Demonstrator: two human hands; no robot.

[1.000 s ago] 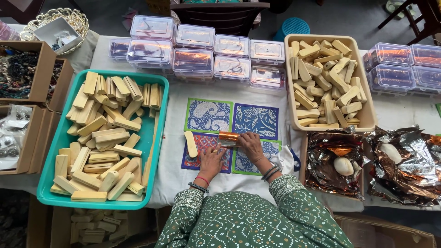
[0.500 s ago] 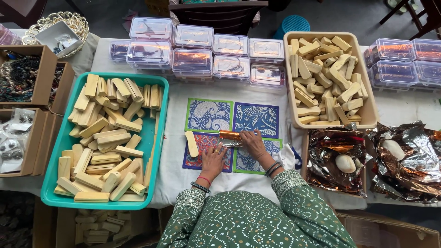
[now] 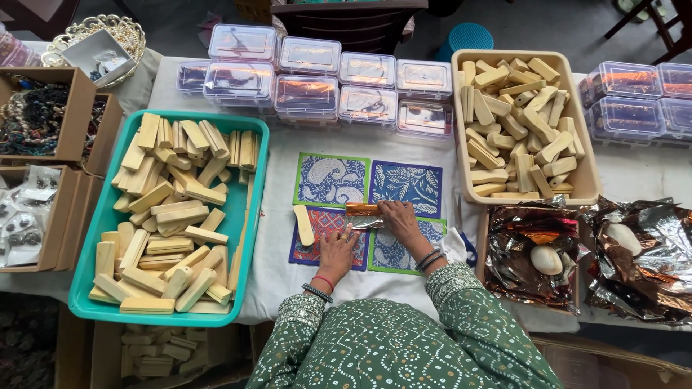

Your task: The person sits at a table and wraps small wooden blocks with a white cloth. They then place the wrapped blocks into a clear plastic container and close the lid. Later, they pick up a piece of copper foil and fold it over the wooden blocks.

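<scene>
Near the middle of the frame, lying on four bright printed paper squares (image 3: pixel 406 186): one small wooden stick half rolled in shiny copper foil (image 3: pixel 362 211), right hand (image 3: pixel 398 219) pressing flat on the foil with fingers together, left hand (image 3: pixel 337 250) resting flat just below, holding nothing. Just left of the hands, one bare pale wooden stick (image 3: pixel 303 224) waiting unwrapped – not yet touched. Far from finished, by the look of it: big piles of bare sticks in the green plastic tray (image 3: pixel 254 209) at left and the tan plastic tray (image 3: pixel 585 155) at upper right – more loose crumpled foil (image 3: pixel 634 266) at lower right.
</scene>
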